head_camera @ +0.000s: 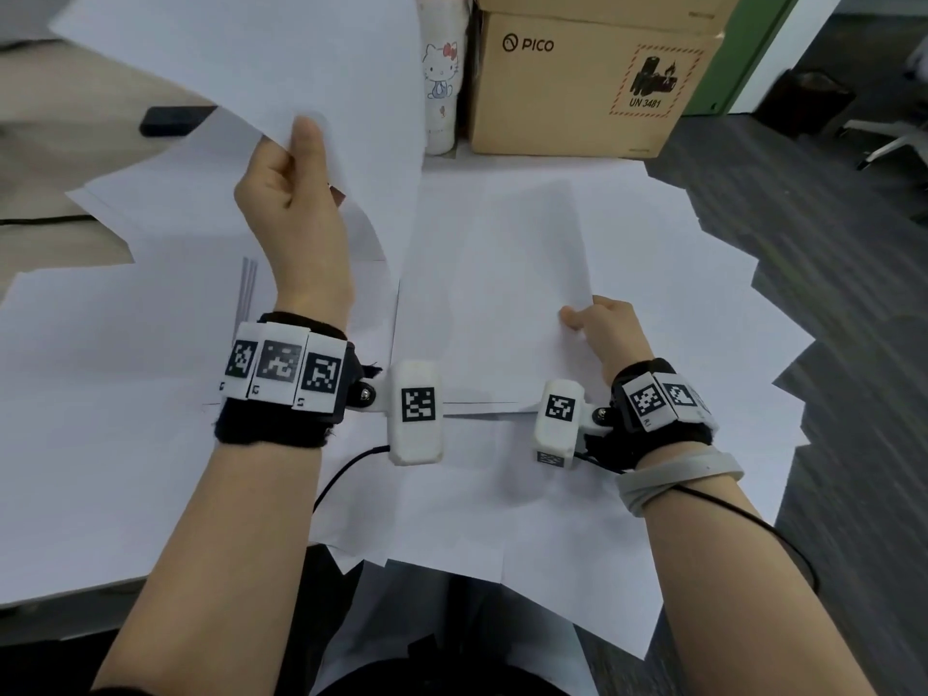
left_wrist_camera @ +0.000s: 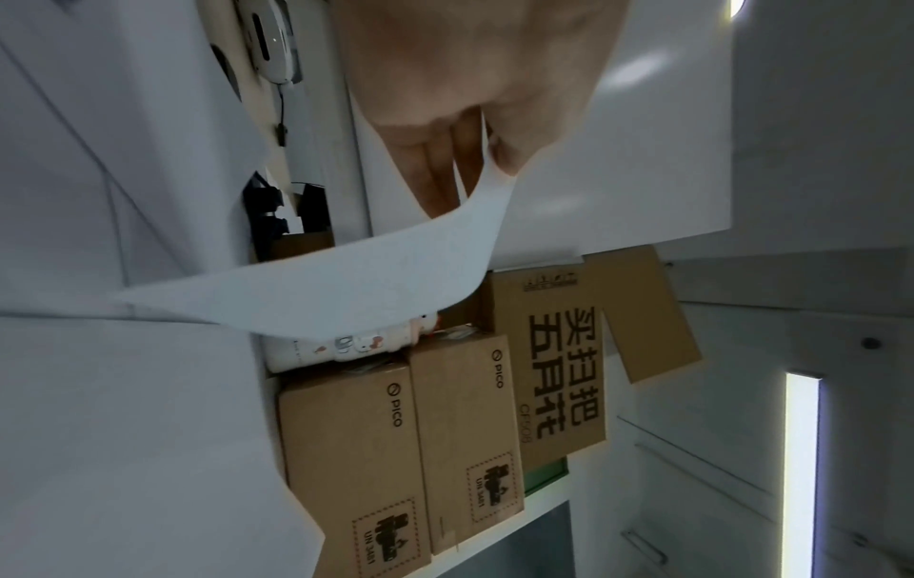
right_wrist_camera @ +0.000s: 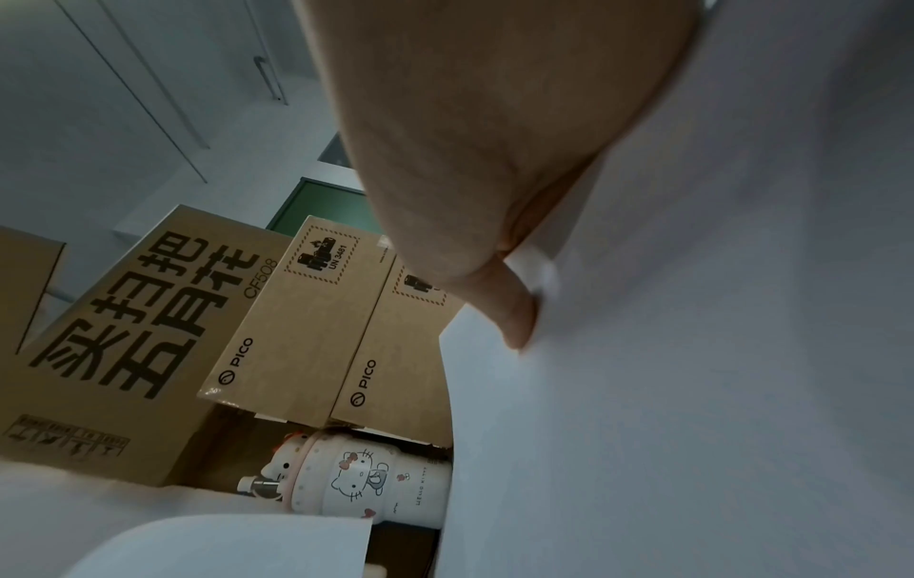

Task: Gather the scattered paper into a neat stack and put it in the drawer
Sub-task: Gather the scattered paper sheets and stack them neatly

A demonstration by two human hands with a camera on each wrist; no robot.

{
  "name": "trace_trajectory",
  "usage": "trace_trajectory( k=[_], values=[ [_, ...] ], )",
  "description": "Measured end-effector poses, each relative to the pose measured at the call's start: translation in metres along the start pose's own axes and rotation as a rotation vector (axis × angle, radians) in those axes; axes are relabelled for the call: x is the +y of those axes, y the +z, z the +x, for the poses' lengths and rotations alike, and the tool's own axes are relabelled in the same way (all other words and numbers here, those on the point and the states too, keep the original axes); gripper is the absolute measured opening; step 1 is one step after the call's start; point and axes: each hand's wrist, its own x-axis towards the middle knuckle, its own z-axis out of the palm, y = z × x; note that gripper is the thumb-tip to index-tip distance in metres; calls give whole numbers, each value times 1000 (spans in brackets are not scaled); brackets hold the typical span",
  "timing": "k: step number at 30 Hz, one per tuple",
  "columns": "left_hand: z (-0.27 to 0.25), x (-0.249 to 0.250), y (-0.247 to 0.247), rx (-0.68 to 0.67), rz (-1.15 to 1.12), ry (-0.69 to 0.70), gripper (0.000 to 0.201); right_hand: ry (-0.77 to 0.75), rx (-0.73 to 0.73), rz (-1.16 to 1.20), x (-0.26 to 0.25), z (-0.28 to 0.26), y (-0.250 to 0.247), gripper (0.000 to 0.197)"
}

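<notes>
The left hand [head_camera: 294, 193] pinches a white sheet [head_camera: 281, 57] by its near edge, lifted clear above the scattered paper [head_camera: 477, 273] that covers the tabletop [head_camera: 30, 243]. To the right, the right hand [head_camera: 605, 329] grips the corner of another sheet [head_camera: 527, 233] lying on that spread, thumb on top.

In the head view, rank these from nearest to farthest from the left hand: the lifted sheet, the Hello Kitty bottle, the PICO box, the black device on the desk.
1. Lifted sheet: pinched in the left hand.
2. Black device: on the desk, up and left of the hand.
3. Hello Kitty bottle: up and right, behind the paper.
4. PICO box: farther right, beside the bottle.
Device and bottle are close; ranking them is tentative.
</notes>
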Motion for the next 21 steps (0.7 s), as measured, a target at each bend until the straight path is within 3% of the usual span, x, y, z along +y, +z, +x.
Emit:
trace_trajectory(
  k=[5,13,21],
  values=[
    [6,7,-2,-73,25,-38,19,7,-94,21,0,-1,-4,11],
    [9,-29,-30,133,278,-176,24,-7,-150,7,0,-3,-5,11],
    [-2,-60,-36,-80,409,-293,17,-28,-143,13,0,-3,-5,10]
  ],
)
